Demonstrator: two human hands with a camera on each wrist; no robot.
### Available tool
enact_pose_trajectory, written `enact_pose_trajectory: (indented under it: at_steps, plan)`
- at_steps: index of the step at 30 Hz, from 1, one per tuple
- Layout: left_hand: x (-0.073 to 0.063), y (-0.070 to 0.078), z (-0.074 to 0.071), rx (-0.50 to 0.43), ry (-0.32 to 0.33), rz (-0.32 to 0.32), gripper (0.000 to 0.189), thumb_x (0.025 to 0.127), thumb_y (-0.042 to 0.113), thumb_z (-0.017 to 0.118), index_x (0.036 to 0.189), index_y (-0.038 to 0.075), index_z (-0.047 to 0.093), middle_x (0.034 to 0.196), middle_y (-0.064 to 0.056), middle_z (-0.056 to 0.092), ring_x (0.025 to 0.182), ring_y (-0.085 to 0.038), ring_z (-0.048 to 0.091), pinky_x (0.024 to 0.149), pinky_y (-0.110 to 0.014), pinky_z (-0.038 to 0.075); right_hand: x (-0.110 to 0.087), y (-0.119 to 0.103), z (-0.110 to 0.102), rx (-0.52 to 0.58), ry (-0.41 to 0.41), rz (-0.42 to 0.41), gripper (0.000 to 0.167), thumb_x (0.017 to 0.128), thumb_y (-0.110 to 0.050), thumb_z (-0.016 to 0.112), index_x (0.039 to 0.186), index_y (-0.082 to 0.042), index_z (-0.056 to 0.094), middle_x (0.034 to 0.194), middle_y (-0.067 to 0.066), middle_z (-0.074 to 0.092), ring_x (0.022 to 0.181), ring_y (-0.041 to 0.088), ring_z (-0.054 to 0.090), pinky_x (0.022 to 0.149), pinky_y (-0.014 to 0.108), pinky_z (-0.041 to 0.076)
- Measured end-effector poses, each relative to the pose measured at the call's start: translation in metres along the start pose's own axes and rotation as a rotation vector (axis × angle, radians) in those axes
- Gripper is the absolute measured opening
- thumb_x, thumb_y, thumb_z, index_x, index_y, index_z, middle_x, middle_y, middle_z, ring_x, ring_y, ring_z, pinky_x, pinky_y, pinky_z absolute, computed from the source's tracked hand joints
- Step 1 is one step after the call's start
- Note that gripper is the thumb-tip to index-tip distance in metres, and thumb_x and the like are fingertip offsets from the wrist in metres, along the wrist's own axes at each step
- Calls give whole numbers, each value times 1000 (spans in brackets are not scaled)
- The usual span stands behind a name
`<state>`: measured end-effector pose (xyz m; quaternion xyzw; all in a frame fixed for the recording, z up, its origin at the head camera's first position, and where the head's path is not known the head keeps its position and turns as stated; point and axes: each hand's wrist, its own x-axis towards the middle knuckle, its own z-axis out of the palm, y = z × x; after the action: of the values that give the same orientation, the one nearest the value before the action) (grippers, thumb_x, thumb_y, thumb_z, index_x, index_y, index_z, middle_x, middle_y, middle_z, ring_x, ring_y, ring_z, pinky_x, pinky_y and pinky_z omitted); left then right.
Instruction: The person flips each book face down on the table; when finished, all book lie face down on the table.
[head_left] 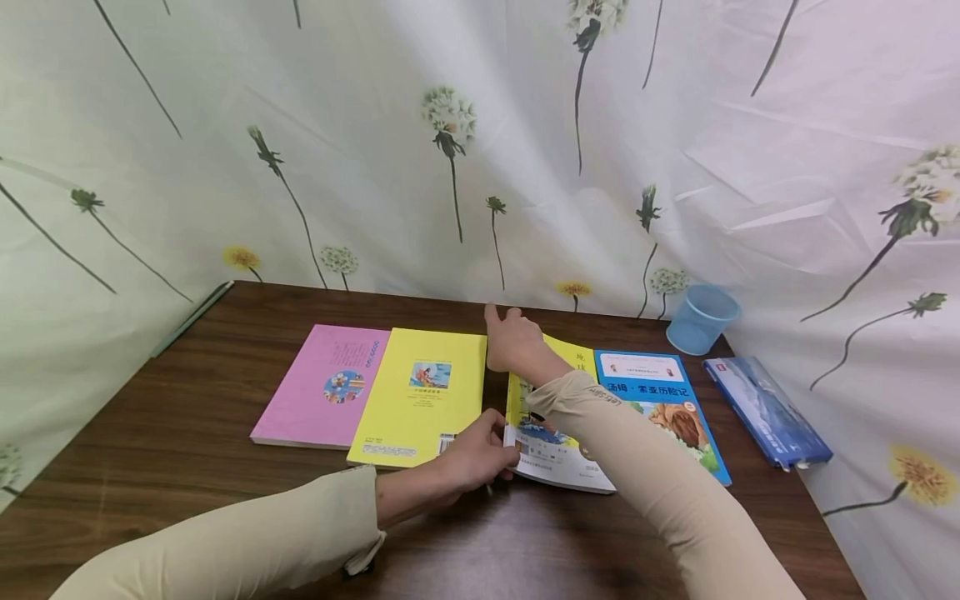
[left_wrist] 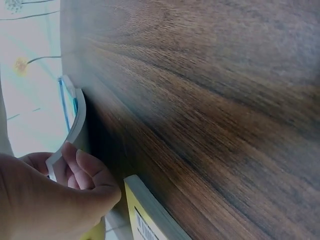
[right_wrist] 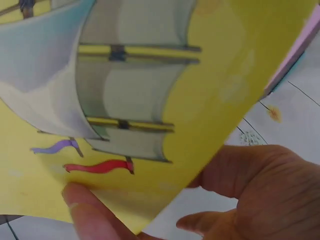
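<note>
**Ship bk [head_left: 551, 457] in both hands, job prob. part-done**

Head view: four bks in a rough row on the dark wood surface [head_left: 187, 400]. Pink bk [head_left: 307, 392] and yellow bk [head_left: 420, 408] lie flat at the L end, side by side; the yellow one's back cover is up, barcode showing. I'd guess those two are done. Next along, w/ a gap between, is the ship bk, front cover up, L side raised. L hand [head_left: 480, 450] is at its near L corner, R hand [head_left: 517, 343] at the far L one. Blue bk [head_left: 678, 421] lies to its R, front cover up, partly hidden by the R sleeve [head_left: 652, 458]; can't tell if the two overlap. Blue-white item [head_left: 768, 412] & blue cup [head_left: 701, 321] are over at the R end, untouched.

L wrist view: fingers narrow, edge of the ship bk pinched vs. thumb. The bk curves up off the wood; corner of the yellow bk is just beside the hand.

R wrist view: sails & flags fill most of it. One digit lies over the cover's corner, others behind, so fingers look closed on it. Ship bk isn't flat yet, so that's left, imo; whether the blue bk needs doing, can't tell.
</note>
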<state>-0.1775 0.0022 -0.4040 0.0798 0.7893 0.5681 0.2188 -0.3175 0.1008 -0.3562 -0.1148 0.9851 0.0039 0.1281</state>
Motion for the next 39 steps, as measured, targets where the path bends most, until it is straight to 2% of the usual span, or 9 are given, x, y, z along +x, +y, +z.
enact_pose_trajectory:
  at_steps: [5,9,13,17,22,25,28,32,39]
  plan:
    - [-1,1,-3,-83,-48,34,36,91,13,61,121,2,46,91,-13,64,75,-21,69,62,-33,53,-2,9,-7,81,28,12,80,97,-21,55,162,-16,7,155,28,31,69,22,49,54,30,37]
    - [-1,1,-8,-137,-109,23,35,97,22,57,125,4,47,103,-12,67,80,-18,69,66,-34,56,-7,20,-19,185,51,19,84,95,-19,57,162,-16,6,158,28,26,79,28,52,58,34,39]
    - [1,0,-15,-196,-174,-9,39,102,31,48,130,4,50,111,-15,67,86,-17,70,69,-30,56,-15,32,-33,321,51,22,88,93,-12,54,162,-18,0,161,28,18,65,26,54,52,33,48]
    - [2,0,-19,-217,-206,-23,41,104,30,43,132,2,52,112,-16,66,89,-18,71,72,-29,56,-23,44,-43,450,48,36,89,92,-7,51,162,-22,-3,162,26,15,55,26,57,56,40,60]
    - [4,0,-21,-186,-185,-57,39,103,27,46,132,2,55,111,-17,67,88,-17,71,71,-29,56,-29,60,-53,580,98,49,92,90,-3,52,162,-23,-2,162,26,14,66,34,66,60,42,61]
    - [5,1,-21,-166,-152,-82,39,103,26,47,132,1,55,112,-18,68,87,-17,71,71,-30,56,-30,70,-58,667,121,17,96,86,1,52,162,-22,-3,160,28,16,69,32,63,59,42,61]
    - [5,3,-21,-153,-118,-109,40,103,26,48,133,1,54,111,-16,68,89,-18,71,72,-30,57,-31,79,-62,804,112,-12,101,82,8,50,162,-22,-5,159,28,20,77,30,60,63,46,62]
    - [6,3,-20,-161,-84,-165,42,102,27,48,134,0,52,116,-16,66,94,-21,69,71,-30,57,-33,88,-63,968,88,-2,107,78,14,48,162,-26,-5,157,27,26,89,35,64,67,47,62]
    - [7,-2,-15,-188,-57,-199,43,98,24,51,133,-2,47,128,-22,61,102,-26,65,78,-37,59,-39,103,-60,1086,67,8,103,82,14,52,162,-26,1,164,22,18,108,45,64,70,43,63]
